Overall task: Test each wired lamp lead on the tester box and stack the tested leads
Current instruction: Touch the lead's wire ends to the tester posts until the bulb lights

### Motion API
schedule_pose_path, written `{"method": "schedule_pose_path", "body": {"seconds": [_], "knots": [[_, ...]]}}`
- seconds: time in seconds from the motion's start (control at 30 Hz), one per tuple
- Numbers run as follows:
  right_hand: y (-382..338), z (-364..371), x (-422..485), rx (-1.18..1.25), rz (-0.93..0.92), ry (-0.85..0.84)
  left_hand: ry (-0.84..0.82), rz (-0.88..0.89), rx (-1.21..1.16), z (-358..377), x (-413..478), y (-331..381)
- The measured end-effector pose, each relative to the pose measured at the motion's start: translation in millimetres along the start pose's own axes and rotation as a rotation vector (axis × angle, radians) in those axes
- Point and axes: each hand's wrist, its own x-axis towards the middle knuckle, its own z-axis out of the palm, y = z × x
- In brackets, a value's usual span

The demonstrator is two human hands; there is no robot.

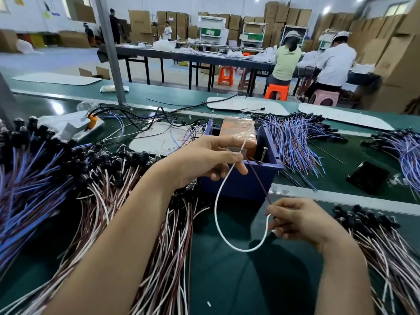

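Centrally: one blue box [238, 185], open-topped, on the green bench [238, 280]
- Contents: an orange block [236, 135] wrapped in clear film fills the left and rear part. A screw [263, 153] stands tilted in the right part, near the front wall. Anything deeper inside is hidden.

Lead [215, 201]: one, two-wired, held in the air in front of the box, clear of the bench and the piles
- Left hand [204, 160]: raised before the box's left side, thumb and fingers pinching both wires near their free ends. The white end pokes up past the block.
- Right hand [302, 220]: lower and nearer, fingers curled, gripping the lead's other end. That end is mostly hidden in the hand.
- White wire: hangs in a slack loop between the hands.
- Brown wire [258, 179]: runs nearly straight between them.

Loose stock on the bench, uncontained:
- Blue pile [29, 183], far left, black lamp heads on its far side.
- Brown-white pile [109, 196], under the left forearm, reaching the box's left wall.
- Brown-white stack [377, 244], right of the right hand, heads away from the viewer.
- Purple piles [293, 137], beyond and right of the box.
- Black slab [368, 177], flat, right of the box
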Motion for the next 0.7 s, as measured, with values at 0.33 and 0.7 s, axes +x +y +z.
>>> {"method": "schedule_pose_path", "body": {"seconds": [0.33, 0.7], "knots": [[-1, 7, 3, -0.121, 0.034, -0.009, -0.111, 0.042, -0.192, 7, -2, 6], [-35, 22, -12, -0.022, -0.495, -0.026, -0.086, 0.023, -0.130, 12, 1, 3]]}}
